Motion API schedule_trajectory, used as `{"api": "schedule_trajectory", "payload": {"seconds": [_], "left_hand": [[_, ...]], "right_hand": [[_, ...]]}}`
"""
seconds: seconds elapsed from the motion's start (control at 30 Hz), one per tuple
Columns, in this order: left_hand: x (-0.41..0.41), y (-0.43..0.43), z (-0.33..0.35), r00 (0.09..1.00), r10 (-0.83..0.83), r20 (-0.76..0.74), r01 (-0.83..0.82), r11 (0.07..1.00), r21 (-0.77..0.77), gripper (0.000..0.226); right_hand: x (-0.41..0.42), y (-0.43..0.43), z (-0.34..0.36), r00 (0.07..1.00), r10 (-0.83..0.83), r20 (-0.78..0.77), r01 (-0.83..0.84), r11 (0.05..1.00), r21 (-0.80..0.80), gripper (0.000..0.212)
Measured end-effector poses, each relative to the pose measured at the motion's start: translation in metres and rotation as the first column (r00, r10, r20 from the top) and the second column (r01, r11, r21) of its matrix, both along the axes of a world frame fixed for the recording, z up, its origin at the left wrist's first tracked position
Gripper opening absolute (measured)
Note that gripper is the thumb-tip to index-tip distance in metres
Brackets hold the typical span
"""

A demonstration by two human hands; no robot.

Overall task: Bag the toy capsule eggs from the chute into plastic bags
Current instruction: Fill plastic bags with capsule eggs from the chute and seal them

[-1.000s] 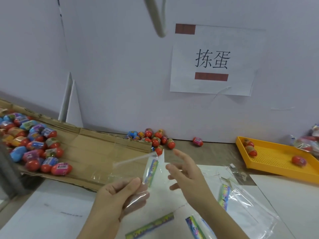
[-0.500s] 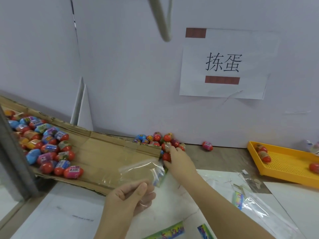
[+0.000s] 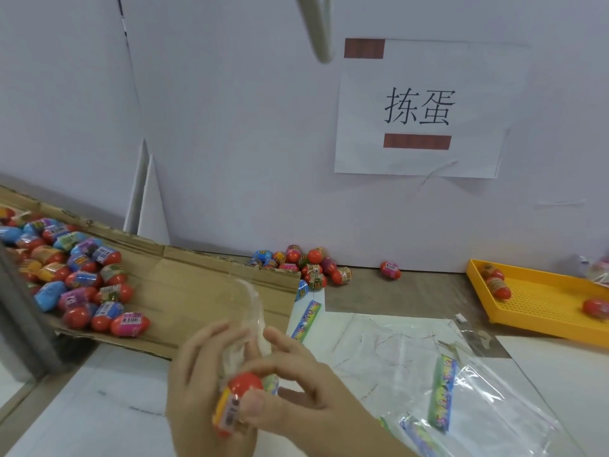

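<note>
My right hand (image 3: 296, 387) pinches a red capsule egg (image 3: 239, 395) with a yellow barcode label, low in the middle of the view. My left hand (image 3: 197, 384) holds a clear plastic bag (image 3: 247, 311) right beside it, the bag's mouth standing up above both hands. The egg sits at the bag's lower part; whether it is inside I cannot tell. A cardboard chute (image 3: 204, 291) at the left holds several coloured eggs (image 3: 75, 275). More eggs (image 3: 309, 265) lie at the chute's end against the wall.
A yellow perforated tray (image 3: 543, 308) at the right holds a few eggs. Empty clear bags with coloured header strips (image 3: 445, 390) lie on the white sheet at the lower right. One stray egg (image 3: 390, 270) lies by the wall. A paper sign hangs above.
My right hand reached to the egg pile at the chute's end, took a red egg and brought it back to the bag in my left hand.
</note>
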State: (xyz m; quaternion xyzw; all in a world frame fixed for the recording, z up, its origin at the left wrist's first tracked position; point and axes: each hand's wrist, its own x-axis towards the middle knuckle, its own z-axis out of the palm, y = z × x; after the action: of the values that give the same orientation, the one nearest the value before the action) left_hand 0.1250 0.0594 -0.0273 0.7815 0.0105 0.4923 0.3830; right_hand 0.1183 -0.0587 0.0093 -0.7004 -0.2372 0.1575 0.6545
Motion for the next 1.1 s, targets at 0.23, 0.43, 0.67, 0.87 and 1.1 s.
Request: {"api": "schedule_trajectory", "payload": {"seconds": [0.23, 0.43, 0.67, 0.87, 1.1], "left_hand": [[-0.006, -0.008, 0.010, 0.934, -0.352, -0.058, 0.357, 0.924, 0.137, 0.042], [0.002, 0.001, 0.019, 0.826, -0.562, -0.043, 0.487, 0.750, -0.448, 0.027], [0.004, 0.012, 0.016, 0.600, -0.793, -0.102, 0.361, 0.382, -0.851, 0.069], [0.004, 0.010, 0.019, 0.714, -0.691, -0.112, 0.227, 0.380, -0.897, 0.008], [0.000, 0.001, 0.024, 0.757, -0.641, -0.127, 0.209, 0.423, -0.882, 0.016]], "right_hand": [[0.014, -0.004, 0.016, 0.930, -0.348, -0.115, 0.366, 0.876, 0.315, 0.031], [0.028, -0.025, 0.023, 0.945, -0.207, -0.252, 0.281, 0.910, 0.305, 0.040], [0.045, -0.025, 0.021, 0.844, -0.023, -0.535, 0.189, 0.947, 0.259, 0.027], [0.043, -0.043, 0.027, 0.890, -0.411, -0.196, 0.454, 0.831, 0.320, 0.019], [0.024, -0.048, 0.039, 0.945, -0.255, 0.205, 0.150, 0.895, 0.420, 0.024]]}}
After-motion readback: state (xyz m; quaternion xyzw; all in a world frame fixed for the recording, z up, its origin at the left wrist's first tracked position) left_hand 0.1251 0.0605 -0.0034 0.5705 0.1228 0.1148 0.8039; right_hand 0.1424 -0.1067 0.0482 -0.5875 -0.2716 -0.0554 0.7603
